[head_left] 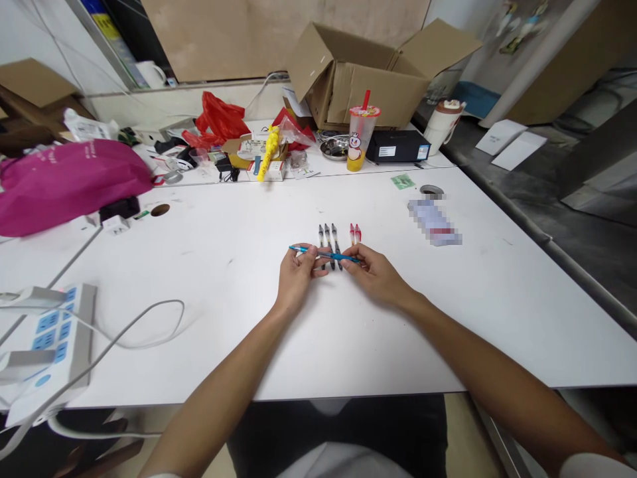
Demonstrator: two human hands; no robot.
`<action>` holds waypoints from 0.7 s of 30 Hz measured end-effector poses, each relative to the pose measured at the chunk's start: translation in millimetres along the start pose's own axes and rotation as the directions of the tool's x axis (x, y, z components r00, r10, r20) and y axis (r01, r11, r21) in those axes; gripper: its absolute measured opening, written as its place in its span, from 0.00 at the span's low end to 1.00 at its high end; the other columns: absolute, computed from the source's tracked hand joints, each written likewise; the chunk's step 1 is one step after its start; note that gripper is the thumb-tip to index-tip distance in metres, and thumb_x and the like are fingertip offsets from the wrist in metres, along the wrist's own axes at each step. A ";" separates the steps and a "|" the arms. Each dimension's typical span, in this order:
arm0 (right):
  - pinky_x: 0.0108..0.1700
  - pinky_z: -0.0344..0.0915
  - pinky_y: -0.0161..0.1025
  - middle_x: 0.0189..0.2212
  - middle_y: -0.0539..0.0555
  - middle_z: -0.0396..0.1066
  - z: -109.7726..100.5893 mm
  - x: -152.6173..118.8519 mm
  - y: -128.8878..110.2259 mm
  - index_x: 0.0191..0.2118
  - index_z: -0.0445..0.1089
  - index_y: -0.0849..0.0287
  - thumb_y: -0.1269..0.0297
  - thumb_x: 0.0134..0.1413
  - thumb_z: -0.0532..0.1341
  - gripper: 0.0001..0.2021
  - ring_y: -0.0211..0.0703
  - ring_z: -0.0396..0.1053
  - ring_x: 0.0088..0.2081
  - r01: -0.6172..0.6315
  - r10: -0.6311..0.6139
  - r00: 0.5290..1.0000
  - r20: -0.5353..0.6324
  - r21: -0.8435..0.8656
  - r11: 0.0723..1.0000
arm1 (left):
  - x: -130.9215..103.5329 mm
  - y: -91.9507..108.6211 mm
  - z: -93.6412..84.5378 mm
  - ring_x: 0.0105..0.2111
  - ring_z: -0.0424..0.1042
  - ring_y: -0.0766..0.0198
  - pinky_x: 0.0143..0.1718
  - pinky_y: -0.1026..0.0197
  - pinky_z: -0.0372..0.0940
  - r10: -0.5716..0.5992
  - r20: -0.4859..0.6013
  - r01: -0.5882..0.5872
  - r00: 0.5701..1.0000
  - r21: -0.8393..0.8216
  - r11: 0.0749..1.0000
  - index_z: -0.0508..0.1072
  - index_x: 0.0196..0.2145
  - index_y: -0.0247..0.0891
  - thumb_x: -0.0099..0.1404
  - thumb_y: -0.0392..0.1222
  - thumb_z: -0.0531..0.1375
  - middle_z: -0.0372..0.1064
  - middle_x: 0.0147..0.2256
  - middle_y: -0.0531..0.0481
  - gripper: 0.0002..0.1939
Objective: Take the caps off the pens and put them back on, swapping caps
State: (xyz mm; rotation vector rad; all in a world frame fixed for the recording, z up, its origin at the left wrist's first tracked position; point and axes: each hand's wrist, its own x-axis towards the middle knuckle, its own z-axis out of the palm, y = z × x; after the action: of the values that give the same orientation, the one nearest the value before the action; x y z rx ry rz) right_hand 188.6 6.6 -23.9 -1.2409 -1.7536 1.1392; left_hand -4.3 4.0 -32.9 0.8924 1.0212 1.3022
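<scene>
A blue pen (326, 254) lies crosswise between my two hands above the white table. My left hand (297, 271) pinches it near its left part, with the tip sticking out past the thumb. At the other end, the fingers of my right hand (372, 269) are closed on it. Just beyond the hands, three black pens (327, 232) lie side by side on the tabletop, their lower parts partly covered by the blue pen and my left fingers. To their right are two red pens (355, 232), half hidden behind my right hand.
A power strip (79, 332) with a looping white cable lies at the left. Along the back stand an open cardboard box (373, 86), a drink cup (359, 139), a black box (398, 146) and a red plastic bag (219, 119). A tape roll (431, 190) sits at right.
</scene>
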 end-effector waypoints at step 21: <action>0.28 0.54 0.38 0.20 0.46 0.61 -1.6 -2.2 -3.1 0.34 0.71 0.56 0.40 0.68 0.51 0.25 0.38 0.55 0.22 -0.094 0.077 0.980 0.181 0.086 0.992 | -2.6 1.4 -2.6 0.41 0.81 0.58 0.38 0.59 0.75 0.129 0.058 -0.133 0.990 0.056 0.990 0.64 0.51 0.40 0.66 0.56 0.66 0.81 0.42 0.42 0.24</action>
State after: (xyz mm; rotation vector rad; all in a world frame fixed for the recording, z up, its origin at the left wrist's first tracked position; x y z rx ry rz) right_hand 189.7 4.5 -20.5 -1.1988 -1.7664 1.4047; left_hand -7.2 1.4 -32.1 1.0493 0.9768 1.3556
